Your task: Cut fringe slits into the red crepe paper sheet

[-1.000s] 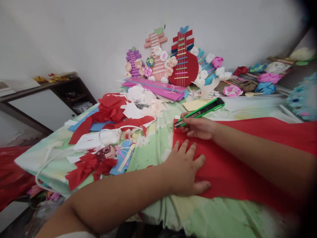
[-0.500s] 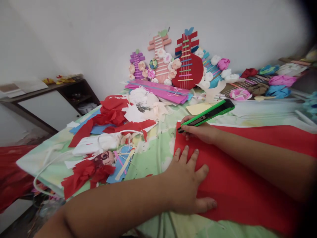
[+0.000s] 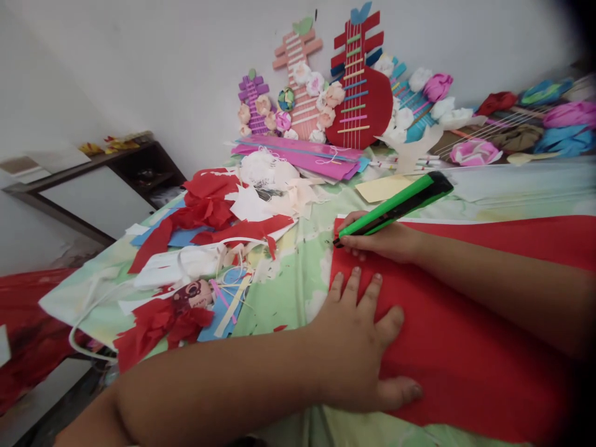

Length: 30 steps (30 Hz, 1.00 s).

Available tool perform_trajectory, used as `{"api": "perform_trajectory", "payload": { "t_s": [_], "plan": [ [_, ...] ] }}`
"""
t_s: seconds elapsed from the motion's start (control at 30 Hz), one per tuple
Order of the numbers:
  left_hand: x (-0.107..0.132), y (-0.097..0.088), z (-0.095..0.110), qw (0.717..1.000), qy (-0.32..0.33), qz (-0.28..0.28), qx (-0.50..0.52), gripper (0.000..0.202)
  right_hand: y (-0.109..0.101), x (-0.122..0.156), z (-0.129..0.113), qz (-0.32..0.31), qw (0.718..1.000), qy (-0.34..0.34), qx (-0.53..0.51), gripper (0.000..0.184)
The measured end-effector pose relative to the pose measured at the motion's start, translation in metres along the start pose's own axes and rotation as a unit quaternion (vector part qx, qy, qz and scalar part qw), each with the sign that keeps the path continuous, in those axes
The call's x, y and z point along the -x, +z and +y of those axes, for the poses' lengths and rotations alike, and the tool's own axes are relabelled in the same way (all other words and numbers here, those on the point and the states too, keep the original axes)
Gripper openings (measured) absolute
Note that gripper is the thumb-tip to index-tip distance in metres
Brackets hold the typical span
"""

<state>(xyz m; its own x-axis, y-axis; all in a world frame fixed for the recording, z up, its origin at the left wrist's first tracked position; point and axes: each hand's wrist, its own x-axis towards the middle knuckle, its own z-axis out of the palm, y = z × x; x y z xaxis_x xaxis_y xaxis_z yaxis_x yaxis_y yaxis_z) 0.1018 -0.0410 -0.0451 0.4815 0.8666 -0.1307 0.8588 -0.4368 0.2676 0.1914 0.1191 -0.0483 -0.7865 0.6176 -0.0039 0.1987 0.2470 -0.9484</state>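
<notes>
A large red sheet [image 3: 470, 323] lies on the table at the right, with a white edge showing along its far side. My left hand [image 3: 356, 335] rests on the sheet's left part, palm down and fingers spread. Just beyond it, my right hand [image 3: 372, 239] is closed round a green and black utility knife [image 3: 395, 205]. The knife slants, its dark tip pointing down and left at the sheet's far left corner. Whether the blade is out or touching the sheet, I cannot tell.
Torn red paper [image 3: 205, 205], a white power strip [image 3: 179, 266] with its cable, and blue scraps [image 3: 218, 310] litter the left of the green patterned tablecloth [image 3: 302, 261]. Several guitar-shaped crafts [image 3: 358, 99] lean on the wall. A cabinet [image 3: 97, 192] stands at the left.
The view has shifted slightly, so the crafts sit higher in the picture. Both hands keep nearly the same places on the sheet, and the knife's tilt is about the same.
</notes>
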Motion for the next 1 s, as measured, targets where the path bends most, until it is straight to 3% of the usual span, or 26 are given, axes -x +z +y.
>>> {"api": "perform_trajectory", "payload": {
  "t_s": [0.2, 0.53, 0.8, 1.0],
  "plan": [
    [0.003, 0.000, -0.001, 1.000, -0.011, 0.002, -0.004, 0.077, 0.002, -0.003, 0.005, -0.031, 0.999, -0.008, 0.014, 0.019],
    [0.005, -0.005, -0.002, 0.997, -0.075, 0.030, 0.014, 0.075, 0.007, -0.003, 0.003, -0.015, 0.998, -0.019, 0.057, 0.015],
    [0.000, -0.011, -0.011, 0.988, -0.112, 0.083, -0.066, 0.070, 0.006, -0.004, 0.004, -0.027, 0.992, -0.041, 0.115, 0.016],
    [-0.001, -0.003, -0.014, 0.989, -0.107, 0.067, -0.082, 0.072, 0.005, -0.007, -0.001, -0.002, 0.982, -0.054, 0.179, 0.018]
  ]
}}
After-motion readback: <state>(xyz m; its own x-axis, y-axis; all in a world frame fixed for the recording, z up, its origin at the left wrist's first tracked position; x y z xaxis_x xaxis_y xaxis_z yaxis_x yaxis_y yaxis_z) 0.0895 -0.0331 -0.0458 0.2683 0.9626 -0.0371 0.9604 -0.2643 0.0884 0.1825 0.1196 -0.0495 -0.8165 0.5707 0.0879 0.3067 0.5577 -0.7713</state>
